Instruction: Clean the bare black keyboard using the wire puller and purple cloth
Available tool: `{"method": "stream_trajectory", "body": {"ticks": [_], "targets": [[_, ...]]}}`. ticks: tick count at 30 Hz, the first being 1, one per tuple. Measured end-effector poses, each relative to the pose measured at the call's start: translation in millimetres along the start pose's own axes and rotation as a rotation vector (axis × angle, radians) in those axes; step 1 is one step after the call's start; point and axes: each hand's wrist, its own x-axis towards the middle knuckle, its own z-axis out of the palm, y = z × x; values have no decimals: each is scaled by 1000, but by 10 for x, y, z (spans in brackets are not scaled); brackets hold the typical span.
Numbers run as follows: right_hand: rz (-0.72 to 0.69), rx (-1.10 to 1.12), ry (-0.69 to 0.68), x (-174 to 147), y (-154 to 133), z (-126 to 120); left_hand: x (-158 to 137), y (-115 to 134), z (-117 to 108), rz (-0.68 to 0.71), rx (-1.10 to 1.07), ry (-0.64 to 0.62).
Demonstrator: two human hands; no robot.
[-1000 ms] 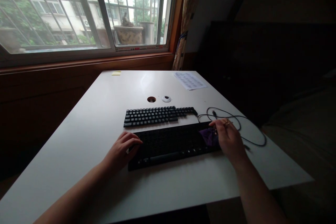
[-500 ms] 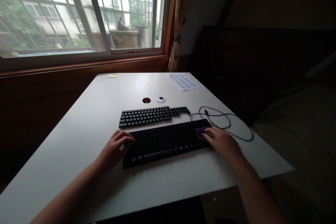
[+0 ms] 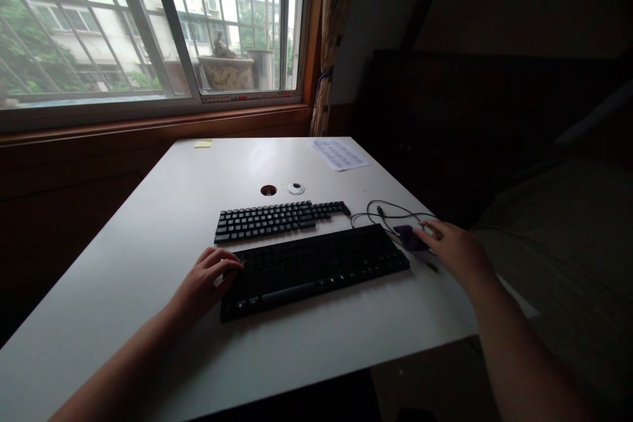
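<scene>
A black keyboard (image 3: 316, 264) lies slightly slanted on the white table, with most of its keycaps off and a few left along the front row. My left hand (image 3: 210, 277) grips its left end, fingers on top and thumb by the near side. Beyond the right end, my right hand (image 3: 445, 244) is closed on a purple cloth (image 3: 410, 237), off the keyboard. Behind the keyboard, black keycaps (image 3: 267, 221) are laid out in rows. The keyboard's thin cable (image 3: 390, 204) loops on the table, passing partly behind my right hand.
The white table (image 3: 148, 231) has two round cable holes (image 3: 268, 190) past the keycaps. Printed sheets (image 3: 339, 153) lie at the far right and a yellow sticky note (image 3: 202, 144) at the far left. A barred window (image 3: 148, 26) stands behind.
My right hand has moved the purple cloth rightward, from the keyboard's right end to beyond it. My left hand stays on the left end. The view has shifted slightly.
</scene>
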Motion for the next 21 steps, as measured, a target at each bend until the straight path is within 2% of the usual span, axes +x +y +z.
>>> {"method": "stream_trajectory", "body": {"ticks": [3, 7, 10, 15, 19, 21], "targets": [[-47, 55, -42, -61, -143, 8, 3, -1, 3, 3, 4, 3], [-72, 120, 36, -140, -408, -143, 3, -7, 8, 6, 11, 3], [-14, 93, 84, -187, -593, -299, 6, -8, 9, 9, 15, 4], [171, 169, 3, -262, -804, -393, 12, -2, 2, 10, 7, -6], [241, 269, -135, -313, -925, -273, 6, -9, 5, 2, 3, -6], [228, 330, -226, -334, -995, -198, 2, -17, 10, 3, -3, -12]]}}
